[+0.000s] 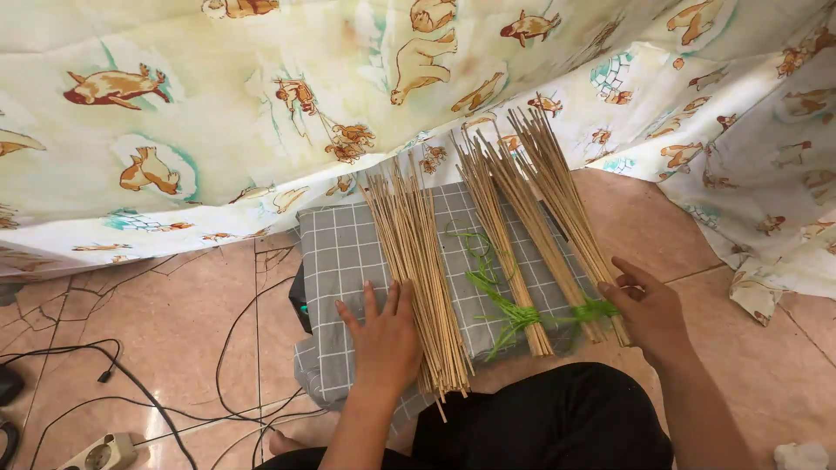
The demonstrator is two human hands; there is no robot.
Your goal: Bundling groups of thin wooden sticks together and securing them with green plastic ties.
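1. Your left hand (383,335) lies flat, fingers spread, released, on the grey checked cloth pad (341,261), its edge touching the loose pile of thin tan bamboo sticks (416,261).
2. That loose pile runs from the pad's far edge down past its near edge, roughly in the middle of the pad.
3. Your right hand (649,309) sits at the pad's right edge, fingers curled around the near end of the tied bundle of tan bamboo sticks (557,209), just beside the bright green string (595,309) wrapped round it.
4. A second tied bundle (501,235) lies between the loose pile and the right-hand one; green string trails across the pad beside it.
5. The pad rests on a pink tiled floor (174,313); an animal-print cream sheet (261,104) hangs behind. Black cables (122,374) and a white power strip (100,454) lie towards the left.
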